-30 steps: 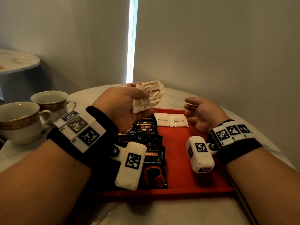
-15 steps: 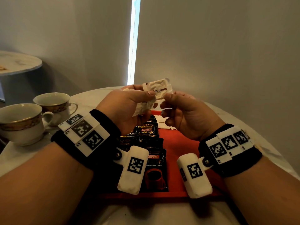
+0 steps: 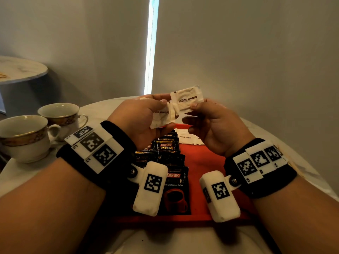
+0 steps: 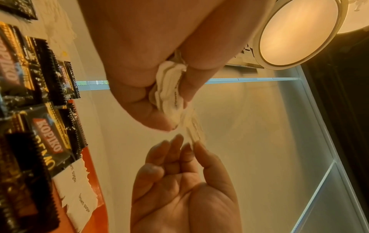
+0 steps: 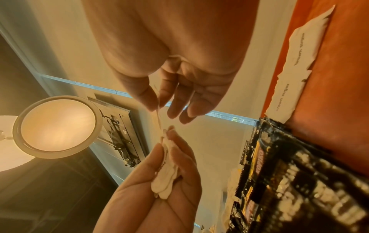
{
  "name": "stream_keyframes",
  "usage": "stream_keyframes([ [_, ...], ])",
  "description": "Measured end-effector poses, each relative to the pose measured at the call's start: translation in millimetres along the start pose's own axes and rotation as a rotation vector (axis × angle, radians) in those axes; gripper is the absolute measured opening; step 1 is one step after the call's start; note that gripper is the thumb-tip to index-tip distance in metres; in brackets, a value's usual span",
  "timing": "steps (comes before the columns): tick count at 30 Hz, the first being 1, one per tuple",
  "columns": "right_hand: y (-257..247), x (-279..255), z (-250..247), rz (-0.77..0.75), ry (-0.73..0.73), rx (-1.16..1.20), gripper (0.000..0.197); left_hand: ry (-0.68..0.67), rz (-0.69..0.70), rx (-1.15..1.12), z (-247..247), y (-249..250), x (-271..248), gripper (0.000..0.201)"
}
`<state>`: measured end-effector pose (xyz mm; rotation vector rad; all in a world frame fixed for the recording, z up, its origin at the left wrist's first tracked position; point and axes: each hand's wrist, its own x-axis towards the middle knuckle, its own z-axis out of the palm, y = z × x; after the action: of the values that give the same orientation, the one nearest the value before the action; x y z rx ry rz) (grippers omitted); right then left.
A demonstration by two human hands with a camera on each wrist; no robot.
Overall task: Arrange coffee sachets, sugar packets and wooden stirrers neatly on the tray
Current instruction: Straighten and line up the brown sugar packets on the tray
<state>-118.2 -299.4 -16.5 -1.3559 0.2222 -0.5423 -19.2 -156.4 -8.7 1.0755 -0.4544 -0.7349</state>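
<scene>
Both hands are raised in the middle of the head view, above the far end of the tray. The left hand [image 3: 145, 118] grips a small bunch of crumpled white paper sugar packets [image 3: 161, 116] between thumb and curled fingers. The right hand [image 3: 214, 125] pinches the lower edge of one white paper sugar packet [image 3: 187, 99] between thumb and forefinger, its other fingers loosely spread. That packet touches the bunch at its left end, and its print, "brown sugar", reads upside down.

Below the hands lies a flat red rectangular tray [image 3: 203, 158]. On its left half a column of overlapping black glossy coffee sachets [image 3: 170, 162] runs from the far end to the near rim; they read "KOPIKO" in a red band, and the nearest adds "Premium Instant Coffee" over a red cup. At the far right of the tray two more white "brown sugar" packets [image 3: 185, 138] lie flat side by side, just beside the top sachet. The red floor right of the sachets is bare down to the near rim.

The tray rests on a round pale marble-look worktop [image 3: 95, 110], whose curved edge shows behind the hands. Two white teacups with gold patterned bands [image 3: 25, 136] stand at mid left, well apart from the tray. A second round table [image 3: 20, 68] sits at upper left. Grey walls close in behind, split by a bright vertical strip of light [image 3: 151, 44].
</scene>
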Motion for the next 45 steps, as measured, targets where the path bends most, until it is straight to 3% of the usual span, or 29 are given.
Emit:
stream_keyframes([
  [6,-1.1,0.5,-2.9,-0.071,0.074,0.093,0.017,0.026,-0.020,-0.013,-0.3,-0.8,1.6,0.033],
  [9,-1.7,-1.1,-0.4,-0.071,0.079,0.030,0.011,0.008,-0.040,-0.027,-0.7,0.1,0.2,0.025],
  [11,-0.7,-2.0,1.7,-0.066,0.067,-0.012,0.010,-0.024,-0.055,-0.002,-2.6,-1.3,-0.3,0.040],
  [14,0.7,-3.7,3.4,-0.063,0.037,-0.043,0.025,-0.101,-0.036,0.085,-4.6,-3.1,0.2,0.061],
  [16,0.4,-5.1,4.5,-0.064,0.013,-0.064,0.030,-0.138,-0.020,0.114,-4.2,-3.7,-1.1,0.055],
  [19,-0.3,-6.8,6.0,-0.071,0.008,-0.087,0.030,-0.100,-0.009,0.120,-2.2,-4.7,-1.4,0.029],
  [23,-0.6,-6.3,6.2,-0.074,0.036,-0.043,0.019,-0.047,0.000,0.047,-1.6,-3.3,0.9,0.014],
  [26,-2.0,-5.9,5.1,-0.066,0.068,-0.017,0.003,-0.026,0.011,0.028,-2.7,-2.9,2.1,0.012],
  [31,-2.1,-5.8,5.9,-0.061,0.076,0.002,0.004,-0.036,0.006,0.024,-5.5,-4.7,3.9,0.031],
  [37,-1.6,-6.0,6.4,-0.053,0.057,0.012,0.009,-0.013,0.022,0.019,-3.2,-3.0,3.0,0.007],
  [45,-2.8,-2.4,0.9,-0.052,0.075,-0.041,0.005,0.010,0.016,0.007,-3.7,-3.5,3.3,0.018],
])
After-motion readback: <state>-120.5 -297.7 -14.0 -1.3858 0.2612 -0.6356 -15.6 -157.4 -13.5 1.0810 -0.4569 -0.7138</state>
